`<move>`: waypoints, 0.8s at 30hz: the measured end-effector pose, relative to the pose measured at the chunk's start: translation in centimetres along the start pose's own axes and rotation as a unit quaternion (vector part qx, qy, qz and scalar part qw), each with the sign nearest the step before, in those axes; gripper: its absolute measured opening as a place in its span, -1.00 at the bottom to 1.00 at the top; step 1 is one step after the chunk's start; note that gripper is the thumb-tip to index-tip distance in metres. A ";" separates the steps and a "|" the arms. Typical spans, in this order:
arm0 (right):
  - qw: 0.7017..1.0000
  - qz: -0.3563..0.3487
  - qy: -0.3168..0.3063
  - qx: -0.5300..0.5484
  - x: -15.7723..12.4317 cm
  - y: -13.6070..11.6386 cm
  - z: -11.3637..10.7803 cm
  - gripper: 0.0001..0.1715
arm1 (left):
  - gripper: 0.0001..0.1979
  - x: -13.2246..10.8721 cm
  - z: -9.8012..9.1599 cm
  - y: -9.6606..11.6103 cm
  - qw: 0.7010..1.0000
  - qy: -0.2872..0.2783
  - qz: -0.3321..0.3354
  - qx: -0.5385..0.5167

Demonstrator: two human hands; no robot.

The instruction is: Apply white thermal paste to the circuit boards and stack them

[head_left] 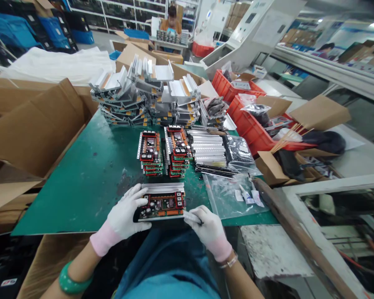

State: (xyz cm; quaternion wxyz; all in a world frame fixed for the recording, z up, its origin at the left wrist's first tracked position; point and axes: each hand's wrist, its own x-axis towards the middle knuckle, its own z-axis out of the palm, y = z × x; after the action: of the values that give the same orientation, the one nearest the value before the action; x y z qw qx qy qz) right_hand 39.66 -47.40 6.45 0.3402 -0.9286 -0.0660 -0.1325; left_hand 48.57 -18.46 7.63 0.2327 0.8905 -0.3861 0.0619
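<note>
At the front edge of the table, a circuit board (166, 203) with red and orange parts sits in a silver aluminium housing (163, 188). My left hand (126, 211), in a white glove with a pink cuff, grips the housing's left end, fingers above and thumb at the lower edge. By the lower right corner, my right hand (207, 226), gloved alike, is closed in a pinch. A small pale, greyish piece shows at its fingertips; its kind is unclear. Just beyond stand two stacks of circuit boards, the left stack (150, 151) and the right stack (177, 149).
Stacked aluminium housings (146, 95) stand at the back of the green table (71, 178). Silver strips (207, 147) and a plastic bag (233, 195) lie to the right. Red crates (247, 120) line the right side; an open cardboard box (40, 128) stands left. Another person sits far back.
</note>
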 end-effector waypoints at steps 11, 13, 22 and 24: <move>0.986 -0.106 -0.052 -0.116 0.4 0.4 -0.6 -0.83 | -0.58 0.3 0.0 -0.7 0.997 0.024 0.046 -0.066; 0.986 -0.115 -0.058 -0.108 0.6 0.3 -0.7 -0.83 | -0.59 0.3 0.1 -1.1 0.994 0.028 0.059 -0.084; 0.984 -0.128 -0.040 -0.121 0.3 -0.1 -0.6 -0.77 | -0.59 0.3 0.3 -1.8 0.992 0.028 0.084 -0.095; 0.978 -0.140 -0.046 -0.150 0.3 -0.2 -0.7 -0.76 | -0.59 0.4 0.3 -1.8 0.991 0.028 0.085 -0.096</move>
State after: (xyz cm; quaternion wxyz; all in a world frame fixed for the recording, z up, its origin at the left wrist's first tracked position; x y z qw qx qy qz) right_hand 39.79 -47.63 7.19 0.1723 -0.9557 -0.1900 -0.1446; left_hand 50.10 -17.84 6.80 0.3216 0.8260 -0.4578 0.0687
